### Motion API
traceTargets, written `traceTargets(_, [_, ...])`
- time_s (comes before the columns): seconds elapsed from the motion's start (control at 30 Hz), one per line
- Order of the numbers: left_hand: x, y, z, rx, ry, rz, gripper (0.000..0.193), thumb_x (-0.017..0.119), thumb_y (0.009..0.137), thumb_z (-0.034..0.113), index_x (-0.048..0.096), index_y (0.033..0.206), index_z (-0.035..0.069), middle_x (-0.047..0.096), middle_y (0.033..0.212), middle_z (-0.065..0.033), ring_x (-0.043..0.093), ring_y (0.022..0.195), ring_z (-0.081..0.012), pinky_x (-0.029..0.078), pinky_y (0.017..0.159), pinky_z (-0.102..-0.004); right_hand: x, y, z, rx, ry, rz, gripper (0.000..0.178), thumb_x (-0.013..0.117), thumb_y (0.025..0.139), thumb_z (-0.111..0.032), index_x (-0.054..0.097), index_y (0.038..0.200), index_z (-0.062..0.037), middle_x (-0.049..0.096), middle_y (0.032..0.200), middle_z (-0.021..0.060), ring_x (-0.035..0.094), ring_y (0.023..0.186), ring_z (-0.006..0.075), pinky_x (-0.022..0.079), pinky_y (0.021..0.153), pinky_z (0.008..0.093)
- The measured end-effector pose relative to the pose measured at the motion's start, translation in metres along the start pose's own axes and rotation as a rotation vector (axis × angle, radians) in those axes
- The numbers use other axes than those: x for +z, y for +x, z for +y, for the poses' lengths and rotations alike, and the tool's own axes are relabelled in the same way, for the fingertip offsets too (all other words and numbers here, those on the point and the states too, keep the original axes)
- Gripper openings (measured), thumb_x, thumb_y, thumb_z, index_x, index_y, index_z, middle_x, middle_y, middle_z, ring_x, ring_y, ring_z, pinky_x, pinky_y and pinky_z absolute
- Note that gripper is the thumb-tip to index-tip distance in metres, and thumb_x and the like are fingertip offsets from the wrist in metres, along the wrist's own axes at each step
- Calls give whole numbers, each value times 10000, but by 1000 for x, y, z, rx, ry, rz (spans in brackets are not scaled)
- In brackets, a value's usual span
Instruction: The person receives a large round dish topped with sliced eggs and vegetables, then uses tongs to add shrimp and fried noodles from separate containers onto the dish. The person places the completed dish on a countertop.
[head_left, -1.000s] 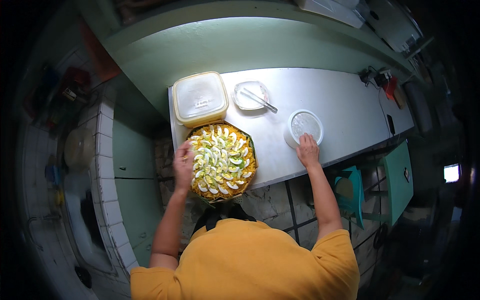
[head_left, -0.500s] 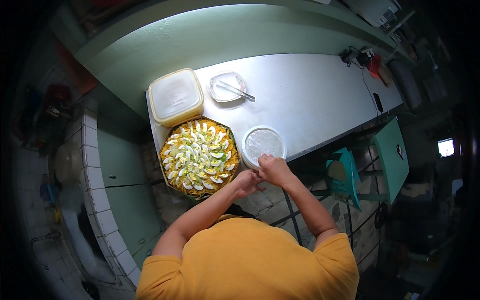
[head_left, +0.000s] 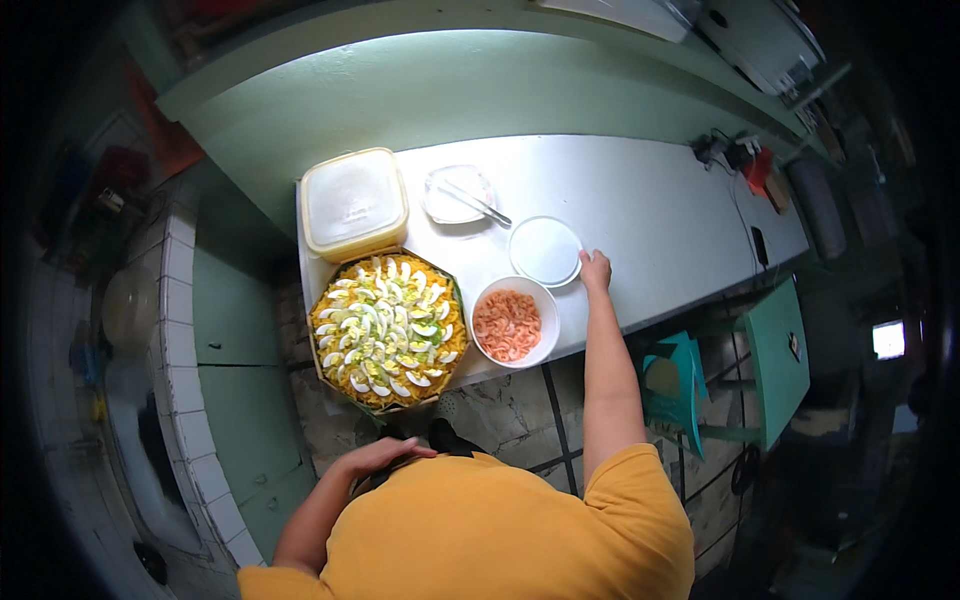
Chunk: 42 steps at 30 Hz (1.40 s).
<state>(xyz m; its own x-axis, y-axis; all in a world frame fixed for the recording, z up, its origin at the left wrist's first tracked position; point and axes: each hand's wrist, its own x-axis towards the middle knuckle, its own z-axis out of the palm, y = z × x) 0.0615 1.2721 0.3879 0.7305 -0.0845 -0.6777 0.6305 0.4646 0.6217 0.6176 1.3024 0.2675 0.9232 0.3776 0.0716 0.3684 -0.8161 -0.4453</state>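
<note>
My right hand (head_left: 594, 270) reaches over the table and grips the edge of a round translucent lid (head_left: 544, 250), its fingers closed on the rim. Just nearer to me stands a round white tub (head_left: 548, 340), uncovered, with small pink-orange shrimp (head_left: 508, 325) inside. Down by my waist, my left hand (head_left: 385, 456) holds nothing, its fingers stretched out. To the tub's left lies an octagonal tray (head_left: 459, 300) of yellow-orange noodles, topped with egg wedges (head_left: 385, 320) and chopped green bits.
A square lidded container (head_left: 352, 203) stands at the table's far left corner. Beside it, tongs (head_left: 480, 204) rest across a small white dish (head_left: 440, 208). A phone (head_left: 759, 246) and cables lie at the right end. A teal chair (head_left: 685, 390) stands right of me.
The lid has come off the tub, showing the shrimp. My right hand has carried it to the far right of the tub. My left hand has drawn back to my waist.
</note>
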Motion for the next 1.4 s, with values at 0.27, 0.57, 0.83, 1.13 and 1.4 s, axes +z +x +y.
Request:
traceTargets(0.27, [13, -51, -179, 149, -27, 541, 569, 424, 1019, 492, 501, 1427, 102, 478, 1458, -133, 393, 1379, -278, 275, 1142, -393, 54, -25, -173, -581, -6, -292, 461, 688, 856, -254, 572, 1242, -29, 658, 1098, 194, 610, 1082, 369, 492, 931, 465])
traceTargets(0.57, [-51, -63, -281, -50, -316, 654, 658, 525, 981, 473, 360, 1510, 117, 344, 1553, -110, 339, 1414, -233, 256, 1155, -356, -4, -28, -135, -689, -180, -482, 311, 572, 871, -70, 585, 1179, -31, 635, 1131, 240, 625, 1038, 412, 495, 891, 494])
traceTargets(0.83, [-164, -105, -197, -278, 507, 529, 449, 617, 924, 333, 607, 1308, 100, 641, 1248, -161, 595, 1183, -230, 438, 1010, -366, -187, -127, -32, -346, 75, -365, 413, 610, 897, -127, 557, 1300, -54, 639, 1174, 215, 608, 1103, 371, 470, 952, 403])
traceTargets(1.13, [-112, -51, -44, -87, -41, 210, 359, 730, 879, 359, 692, 993, 21, 638, 770, -10, 549, 607, -86, 460, 553, -253, -247, -301, -55, -33, 482, -62, 311, 586, 968, -178, 592, 1239, -26, 606, 888, 14, 508, 646, 88, 436, 567, 240])
traceTargets(1.4, [-110, -27, -69, -27, -228, 354, 256, 660, 940, 298, 624, 854, 60, 617, 720, -5, 529, 520, -89, 439, 481, -257, -249, -345, -74, -27, 607, -126, 330, 603, 969, -201, 588, 1270, -65, 490, 784, -54, 382, 573, 22, 315, 468, 186])
